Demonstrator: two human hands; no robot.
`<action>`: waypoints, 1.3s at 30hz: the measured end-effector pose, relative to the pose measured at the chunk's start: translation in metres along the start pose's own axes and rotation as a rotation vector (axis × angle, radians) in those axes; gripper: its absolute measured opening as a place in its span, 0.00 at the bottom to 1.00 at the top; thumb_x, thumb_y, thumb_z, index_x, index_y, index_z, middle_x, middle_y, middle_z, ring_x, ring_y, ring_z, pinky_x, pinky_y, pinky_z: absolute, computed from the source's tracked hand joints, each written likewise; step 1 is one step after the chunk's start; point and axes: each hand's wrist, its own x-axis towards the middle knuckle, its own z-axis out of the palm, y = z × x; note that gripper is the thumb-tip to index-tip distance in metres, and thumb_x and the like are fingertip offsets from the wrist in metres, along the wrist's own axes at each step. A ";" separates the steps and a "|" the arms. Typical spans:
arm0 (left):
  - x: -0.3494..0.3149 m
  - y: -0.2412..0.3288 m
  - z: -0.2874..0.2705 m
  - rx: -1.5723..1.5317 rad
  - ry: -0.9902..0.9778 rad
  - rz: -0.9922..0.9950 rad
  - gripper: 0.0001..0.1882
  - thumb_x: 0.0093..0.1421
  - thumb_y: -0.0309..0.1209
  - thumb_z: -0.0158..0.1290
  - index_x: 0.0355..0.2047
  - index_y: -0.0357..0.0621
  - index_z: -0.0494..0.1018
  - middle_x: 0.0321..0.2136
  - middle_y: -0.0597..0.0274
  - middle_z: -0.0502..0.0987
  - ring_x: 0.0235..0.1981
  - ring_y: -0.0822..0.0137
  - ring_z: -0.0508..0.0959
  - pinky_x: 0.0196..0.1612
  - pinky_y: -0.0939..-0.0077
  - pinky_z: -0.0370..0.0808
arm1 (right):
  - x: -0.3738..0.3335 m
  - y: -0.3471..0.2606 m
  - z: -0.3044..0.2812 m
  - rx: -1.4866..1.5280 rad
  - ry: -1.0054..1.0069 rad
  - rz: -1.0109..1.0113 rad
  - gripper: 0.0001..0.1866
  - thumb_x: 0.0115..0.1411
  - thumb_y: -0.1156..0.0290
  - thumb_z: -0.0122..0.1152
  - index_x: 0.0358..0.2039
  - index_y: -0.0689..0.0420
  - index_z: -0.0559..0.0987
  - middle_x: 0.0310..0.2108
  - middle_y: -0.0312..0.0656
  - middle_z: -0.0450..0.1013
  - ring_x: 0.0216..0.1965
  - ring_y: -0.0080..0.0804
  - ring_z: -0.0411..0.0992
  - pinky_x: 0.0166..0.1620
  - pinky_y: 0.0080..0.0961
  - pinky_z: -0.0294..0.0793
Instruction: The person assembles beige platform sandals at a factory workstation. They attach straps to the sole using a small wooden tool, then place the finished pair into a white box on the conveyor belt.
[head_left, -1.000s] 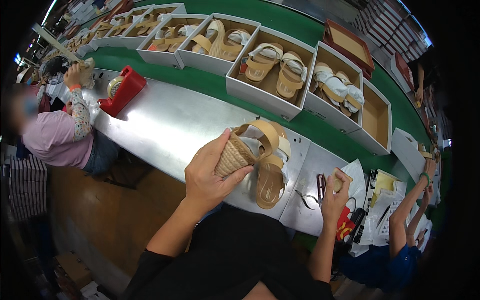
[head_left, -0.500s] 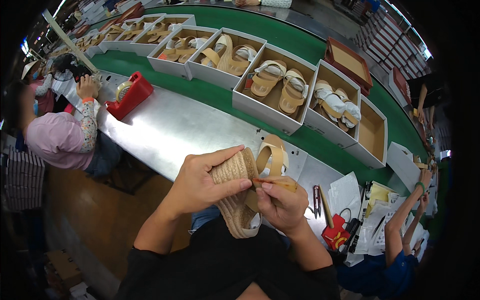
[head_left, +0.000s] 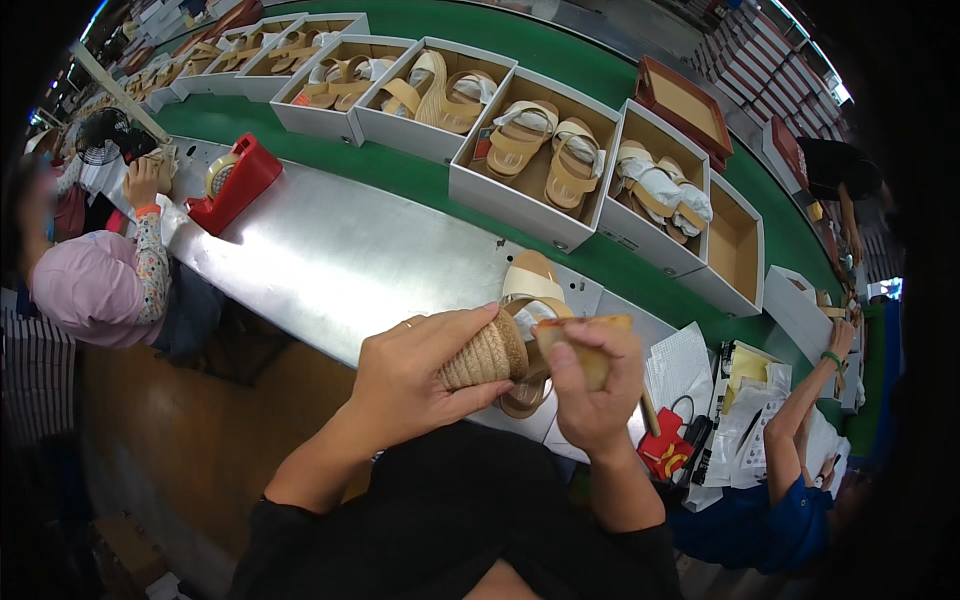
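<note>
My left hand (head_left: 415, 375) is wrapped round the rope-covered wedge heel of an espadrille sandal (head_left: 485, 352), whose heel end faces right. Fingers press on top of the heel and the thumb lies below. Just right of it, my right hand (head_left: 600, 400) grips a flat, yellowish-tan block (head_left: 592, 362) with a reddish-brown upper edge; its exact kind is unclear. Block and heel look slightly apart. Behind my hands, a second sandal (head_left: 530, 275) with a cream strap lies on the metal table (head_left: 340, 240), partly covered by them.
Beyond the table, open boxes (head_left: 525, 205) of sandals line a green belt (head_left: 420, 185). A red tape dispenser (head_left: 240, 185) stands left. Papers (head_left: 680, 370) and a red pouch (head_left: 665, 448) lie right. Co-workers sit at left (head_left: 100, 290) and reach in at lower right (head_left: 790, 460).
My right hand has lifted the block away from the heel, turning its broad face into view. My left hand has tilted the sandal so its heel end points right. The whole view has shifted slightly.
</note>
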 end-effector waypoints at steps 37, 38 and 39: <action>-0.088 -0.094 0.050 -0.268 0.511 -0.301 0.40 0.53 0.23 0.67 0.60 0.37 0.54 0.55 0.51 0.66 0.55 0.61 0.71 0.57 0.68 0.70 | -0.089 0.075 -0.136 -0.649 0.333 0.769 0.35 0.64 0.63 0.59 0.67 0.64 0.59 0.37 0.58 0.79 0.36 0.47 0.80 0.41 0.35 0.76; -0.094 -0.102 0.060 -0.234 0.514 -0.311 0.40 0.52 0.22 0.67 0.59 0.38 0.53 0.55 0.51 0.65 0.55 0.62 0.71 0.57 0.69 0.71 | -0.106 0.085 -0.142 -0.681 0.326 0.784 0.35 0.64 0.62 0.59 0.67 0.64 0.60 0.37 0.59 0.78 0.37 0.48 0.80 0.42 0.35 0.76; -0.102 -0.102 0.067 -0.277 0.500 -0.470 0.39 0.50 0.19 0.68 0.55 0.41 0.54 0.54 0.51 0.65 0.53 0.63 0.71 0.55 0.69 0.72 | -0.122 0.091 -0.147 -0.716 0.323 0.803 0.35 0.64 0.61 0.58 0.67 0.64 0.60 0.37 0.60 0.78 0.37 0.49 0.79 0.43 0.36 0.76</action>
